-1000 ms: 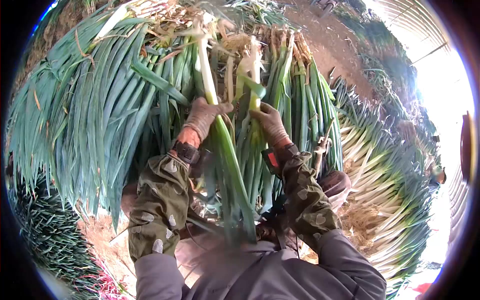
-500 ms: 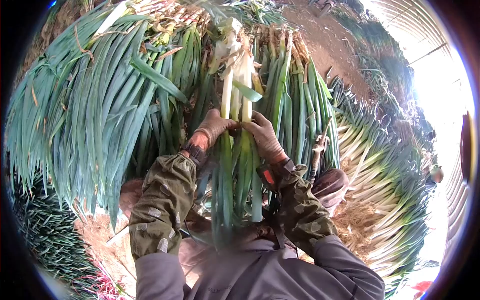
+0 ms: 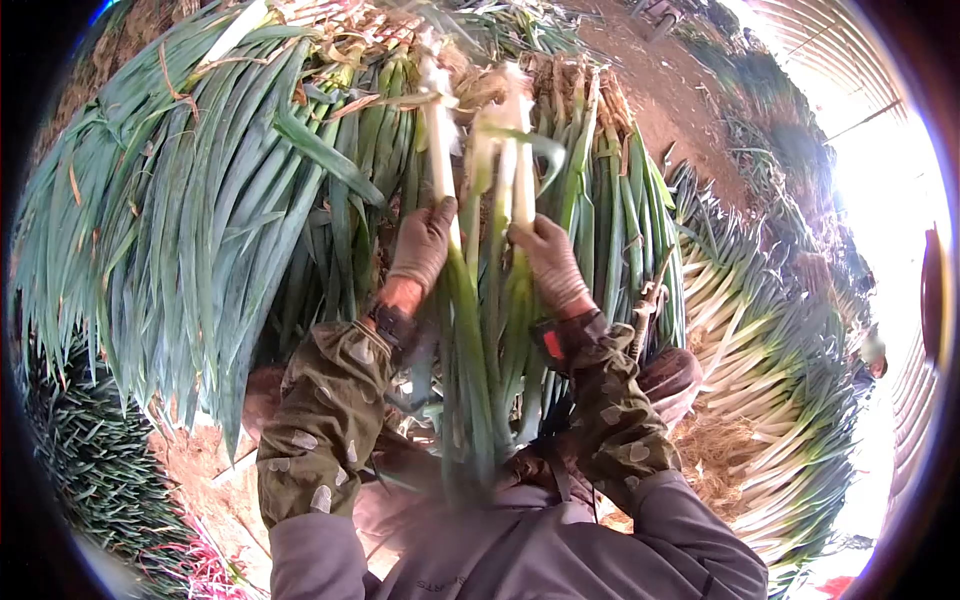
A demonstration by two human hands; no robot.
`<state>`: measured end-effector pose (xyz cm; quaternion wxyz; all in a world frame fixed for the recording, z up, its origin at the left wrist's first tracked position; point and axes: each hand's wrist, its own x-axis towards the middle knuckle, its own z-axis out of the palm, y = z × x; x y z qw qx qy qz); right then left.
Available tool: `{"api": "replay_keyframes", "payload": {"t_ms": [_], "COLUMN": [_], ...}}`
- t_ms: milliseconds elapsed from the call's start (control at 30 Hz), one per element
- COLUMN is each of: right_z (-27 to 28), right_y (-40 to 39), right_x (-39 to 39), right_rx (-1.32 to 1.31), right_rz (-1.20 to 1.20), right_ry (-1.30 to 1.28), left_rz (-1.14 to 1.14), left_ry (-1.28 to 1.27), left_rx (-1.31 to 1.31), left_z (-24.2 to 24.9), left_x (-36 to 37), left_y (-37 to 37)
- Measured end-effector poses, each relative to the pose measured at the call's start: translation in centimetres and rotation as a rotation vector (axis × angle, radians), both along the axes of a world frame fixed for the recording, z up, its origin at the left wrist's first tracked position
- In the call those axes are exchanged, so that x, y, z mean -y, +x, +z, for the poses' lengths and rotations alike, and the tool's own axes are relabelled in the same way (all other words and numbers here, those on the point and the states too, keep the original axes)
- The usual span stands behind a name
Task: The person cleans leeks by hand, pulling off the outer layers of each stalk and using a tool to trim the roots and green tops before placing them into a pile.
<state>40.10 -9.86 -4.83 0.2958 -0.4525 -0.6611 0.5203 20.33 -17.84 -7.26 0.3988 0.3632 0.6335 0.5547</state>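
Hands have parted since half a second ago; left hand (image 3: 422, 245) clamped on one white stalk (image 3: 438, 130), right hand (image 3: 549, 262) on the others (image 3: 520, 165); bundle splitting, held upright before the leek pile (image 3: 180, 200).

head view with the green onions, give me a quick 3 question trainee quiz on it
1. True or false: both the left hand and the right hand grip green onion stalks.
2. Which way do the white ends of the held stalks point? A) up and away from the person B) down toward the lap C) sideways to the right
3. Fill in: the big heap of green onions lies to the person's ____ side.

Key: 1 true; 2 A; 3 left
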Motion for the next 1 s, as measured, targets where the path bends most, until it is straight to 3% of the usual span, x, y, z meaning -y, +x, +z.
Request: {"api": "replay_keyframes", "payload": {"t_ms": [100, 133, 233, 400, 500, 533, 633, 700, 767, 833, 867, 900, 933, 967, 1000], "right_z": [1.2, 0.5, 0.2, -0.3, 1.3, 1.3, 3.2, 4.4, 4.9, 5.3, 4.6, 4.1, 4.6, 4.4, 4.2], "right_y": [-2.0, -2.3, -1.4, 0.1, 0.9, 1.1, 1.8, 3.2, 4.8, 4.9, 5.3, 5.5, 5.2, 5.2, 5.3], "right_x": [1.2, 1.2, 1.3, 1.6, 2.0, 1.6, 0.7, 0.1, -0.5, -0.9, -1.7, -2.3, -1.9, -1.5, -1.0], "right_rx": [-0.045, -0.087, -0.281, -0.286, -0.372, -0.319, -0.078, -0.245, -0.275, -0.067, 0.039, 0.145, 0.094, 0.082, 0.071], "right_rz": [0.017, 0.011, 0.012, 0.091, 0.171, 0.146, 0.111, 0.061, -0.001, -0.048, -0.040, -0.027, -0.057, -0.043, -0.036], "right_ry": [-0.224, -0.244, -0.408, -0.379, -0.478, -0.485, -0.250, -0.108, -0.176, -0.105, -0.065, -0.025, -0.108, -0.137, -0.167], "left_rz": [0.115, 0.141, 0.047, -0.208, -0.289, -0.398, 0.021, 0.301, 0.609, 0.655, 0.555, 0.378, 0.198, -0.065, -0.167], "left_ry": [0.138, 0.177, 0.084, 0.084, 0.177, -0.011, 0.130, 0.039, -0.070, 0.050, 0.221, 0.179, 0.142, -0.108, -0.097], "left_rx": [-0.350, -0.349, -0.500, -0.735, -0.279, -0.057, -0.580, -0.778, -1.024, -1.174, -1.200, -1.236, -1.256, -1.264, -1.193], "left_z": [-0.1, 0.2, 1.2, 2.1, 1.3, 2.7, -0.4, -1.9, -0.9, -0.6, -0.6, -0.9, -1.2, -2.2, -3.1], "left_x": [0.6, 1.0, 1.3, 1.5, 0.9, 1.3, -0.4, -1.2, -1.4, -1.4, -1.1, -0.9, -0.7, -0.4, 0.2], "left_y": [3.1, 3.8, 3.5, 3.8, 4.2, 3.7, 1.6, -2.4, -3.1, -1.7, 0.0, 2.0, 4.0, 6.1, 7.4]}}
